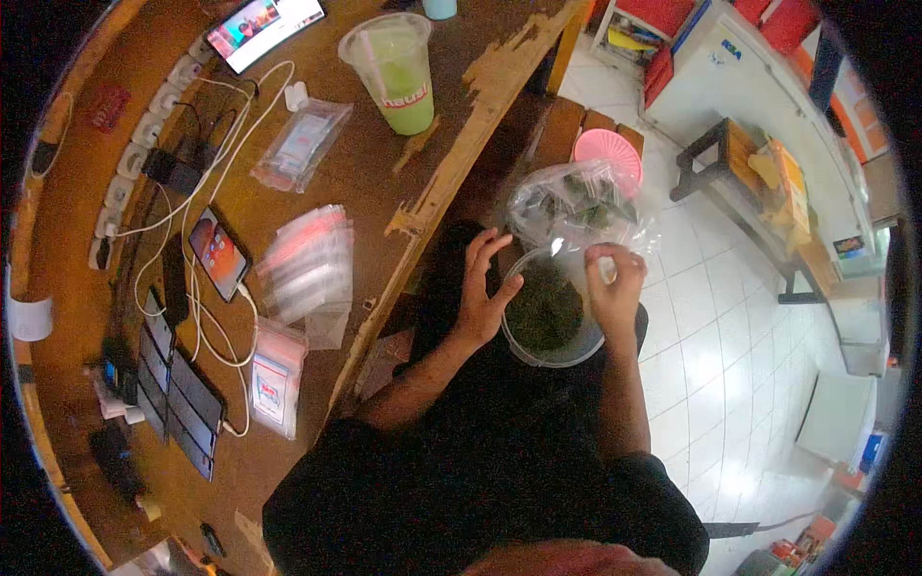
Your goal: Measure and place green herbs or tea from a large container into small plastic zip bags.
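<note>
A round clear plastic tub [544, 309] holding dark green leafy matter rests on the person's lap. My left hand [486, 291] is at its left rim, fingers apart, holding nothing. Over the tub's right side, my right hand [616, 288] has its thumb and fingertips together; whether something small is between them cannot be made out. Just beyond the tub lies a clear plastic bag [583, 205] with green leaves inside, partly over a pink ribbed plastic lid [609, 155] on a wooden bench.
On the wooden table [382, 180] at left are small zip bags [310, 266], a plastic cup of green drink [403, 79], a phone [218, 252] with charging cables, more phones [191, 410] and a power strip [148, 129]. A wooden stool [727, 162] stands on the tiled floor at right.
</note>
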Available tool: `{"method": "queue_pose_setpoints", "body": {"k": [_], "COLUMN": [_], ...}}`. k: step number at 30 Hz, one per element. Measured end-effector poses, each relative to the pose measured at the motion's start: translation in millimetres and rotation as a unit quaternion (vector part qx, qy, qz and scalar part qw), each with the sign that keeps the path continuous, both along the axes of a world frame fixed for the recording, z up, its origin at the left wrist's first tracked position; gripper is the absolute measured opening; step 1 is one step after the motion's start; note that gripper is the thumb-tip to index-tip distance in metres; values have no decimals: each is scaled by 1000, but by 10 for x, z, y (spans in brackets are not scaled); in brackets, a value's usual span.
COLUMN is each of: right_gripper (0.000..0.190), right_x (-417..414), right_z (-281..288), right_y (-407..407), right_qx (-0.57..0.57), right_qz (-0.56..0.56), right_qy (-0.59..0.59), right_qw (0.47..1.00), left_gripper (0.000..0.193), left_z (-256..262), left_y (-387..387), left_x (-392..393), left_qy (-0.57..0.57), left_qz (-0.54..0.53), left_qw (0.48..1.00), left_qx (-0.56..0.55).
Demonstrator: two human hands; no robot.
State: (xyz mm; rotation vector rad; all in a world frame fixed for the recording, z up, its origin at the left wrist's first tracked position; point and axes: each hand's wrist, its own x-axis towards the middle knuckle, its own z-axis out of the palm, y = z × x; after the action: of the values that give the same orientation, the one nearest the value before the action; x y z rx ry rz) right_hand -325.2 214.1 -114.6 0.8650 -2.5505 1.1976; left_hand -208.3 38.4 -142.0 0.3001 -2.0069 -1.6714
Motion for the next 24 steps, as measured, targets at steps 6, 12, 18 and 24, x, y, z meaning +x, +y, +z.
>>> {"method": "queue_pose_setpoints", "body": {"k": [6,12,18,24], "right_gripper": [30,57,85,85], "right_x": [-274,-450,-886,-502], "right_z": [241,818,943,938], "right_y": [-333,-1405,-2555,-2607], "right_qx": [-14,-115,-202,-263], "right_qz": [-4,151,324,327], "right_qy": [21,89,-73,-44], "right_qw": [1000,978,922,907], "left_gripper": [40,32,27,26], "left_z": [-156,-455,-1263,-1165], "left_y": [18,-100,-288,-238], "left_x": [139,262,445,411], "left_qy": [-58,-58,-80,-89], "left_qz": [-17,20,102,92], "left_qw": [996,998,985,976], "left_qx": [59,-14,-115,-176]}}
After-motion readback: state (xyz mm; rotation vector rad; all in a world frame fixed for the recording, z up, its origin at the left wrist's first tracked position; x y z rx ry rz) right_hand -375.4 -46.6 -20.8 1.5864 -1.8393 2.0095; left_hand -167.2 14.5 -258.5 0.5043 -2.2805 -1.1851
